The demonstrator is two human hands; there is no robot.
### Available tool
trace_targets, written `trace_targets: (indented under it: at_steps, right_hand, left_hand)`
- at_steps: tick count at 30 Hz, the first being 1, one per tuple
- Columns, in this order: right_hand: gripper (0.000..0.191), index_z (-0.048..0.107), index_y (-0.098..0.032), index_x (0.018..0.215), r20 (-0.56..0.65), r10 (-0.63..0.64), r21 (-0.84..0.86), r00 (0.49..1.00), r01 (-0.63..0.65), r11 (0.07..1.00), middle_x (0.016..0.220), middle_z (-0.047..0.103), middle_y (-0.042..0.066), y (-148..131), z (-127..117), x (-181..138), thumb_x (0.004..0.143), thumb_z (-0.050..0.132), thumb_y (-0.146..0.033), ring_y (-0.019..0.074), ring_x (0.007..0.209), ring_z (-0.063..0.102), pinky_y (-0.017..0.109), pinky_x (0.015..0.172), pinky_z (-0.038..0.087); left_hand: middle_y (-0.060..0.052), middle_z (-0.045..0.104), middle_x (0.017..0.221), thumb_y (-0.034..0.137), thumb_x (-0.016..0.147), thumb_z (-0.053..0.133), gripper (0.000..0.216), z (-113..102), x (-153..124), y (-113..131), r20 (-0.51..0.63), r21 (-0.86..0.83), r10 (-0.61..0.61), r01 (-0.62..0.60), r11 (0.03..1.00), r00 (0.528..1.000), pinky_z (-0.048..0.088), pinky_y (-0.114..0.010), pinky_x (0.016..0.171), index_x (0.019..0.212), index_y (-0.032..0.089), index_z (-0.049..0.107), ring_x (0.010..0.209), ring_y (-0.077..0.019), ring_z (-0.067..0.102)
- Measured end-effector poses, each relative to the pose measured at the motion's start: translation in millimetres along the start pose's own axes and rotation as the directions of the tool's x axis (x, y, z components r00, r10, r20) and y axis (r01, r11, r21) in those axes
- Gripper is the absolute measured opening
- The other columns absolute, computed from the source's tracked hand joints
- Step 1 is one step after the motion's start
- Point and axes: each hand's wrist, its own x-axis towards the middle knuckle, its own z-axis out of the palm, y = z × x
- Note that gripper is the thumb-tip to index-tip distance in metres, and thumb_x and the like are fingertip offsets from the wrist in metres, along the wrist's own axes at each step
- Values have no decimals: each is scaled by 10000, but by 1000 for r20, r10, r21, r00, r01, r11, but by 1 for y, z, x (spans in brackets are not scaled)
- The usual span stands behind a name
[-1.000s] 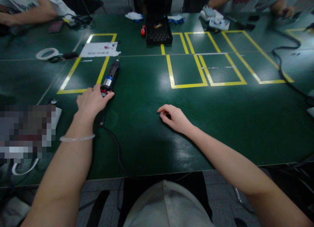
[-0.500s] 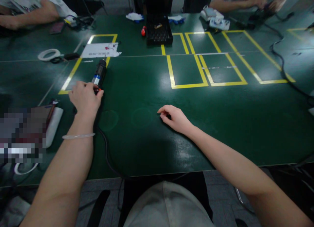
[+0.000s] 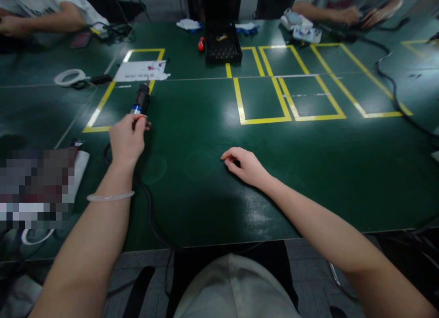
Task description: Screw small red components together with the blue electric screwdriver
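My left hand (image 3: 128,137) is wrapped around the rear of a corded electric screwdriver (image 3: 140,98). The tool is black with a blue and silver band, and its bit points away from me toward a white printed sheet (image 3: 142,71). My fingers hide its rear end. A black cord (image 3: 150,208) runs on the green table (image 3: 192,126) beside my left forearm to the front edge. My right hand (image 3: 245,164) rests on the tabletop with fingers loosely curled. A gap shows between its thumb and index finger, and nothing is visible in it.
Yellow tape outlines (image 3: 265,121) mark the table. Farther back are a black tray (image 3: 222,57), a red object (image 3: 201,44) and gloves (image 3: 247,28). White cable (image 3: 70,77) lies left. Two people sit opposite; one person's hands (image 3: 360,18) are near a dark cable (image 3: 394,80).
My left hand has shifted slightly right and its fingers have closed around the screwdriver's rear, with the wrist turned. My right hand has stayed in place.
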Motion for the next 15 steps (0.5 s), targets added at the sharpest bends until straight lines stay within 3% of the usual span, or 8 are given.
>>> trace_targets:
  at_steps: [3,5,8,11,15]
  right_hand:
    - [119,655,-173,973,-26,-5,93,1000,7,996,850,658,33,2,2,0,910,556,-151,163,801,607,305,779,464]
    - [114,653,-172,989,-24,18,203,1000,-12,979,846,658,24,3,3,0,913,568,-180,148,779,605,291,758,468]
    - [166,638,-174,1049,16,69,417,997,-70,906,857,660,14,2,5,0,909,616,-261,131,748,602,276,722,476]
    - [286,611,-185,1115,101,85,599,991,-128,790,862,662,3,1,8,0,879,689,-327,126,736,611,269,699,482]
    - [302,615,-188,1063,195,58,698,979,-180,694,869,695,10,-3,12,-1,857,748,-364,129,752,639,271,711,500]
  left_hand:
    - [-77,682,925,465,994,450,524,10,-14,30,181,-424,130,-42,904,975,517,-325,821,1361,120,597,796,-170,642]
    - [-52,657,830,447,964,539,588,16,-28,53,311,-561,240,-27,828,920,516,-303,747,1449,115,534,728,-157,619]
    - [-28,641,806,448,971,556,644,20,-50,83,473,-657,369,41,753,800,500,-271,679,1513,115,455,675,-132,592]
    - [-17,638,789,446,982,556,654,23,-65,99,552,-699,461,83,711,695,478,-246,642,1524,106,427,669,-123,589]
    - [13,614,705,437,984,567,682,28,-73,103,572,-731,531,94,676,626,460,-235,623,1541,92,378,647,-125,587]
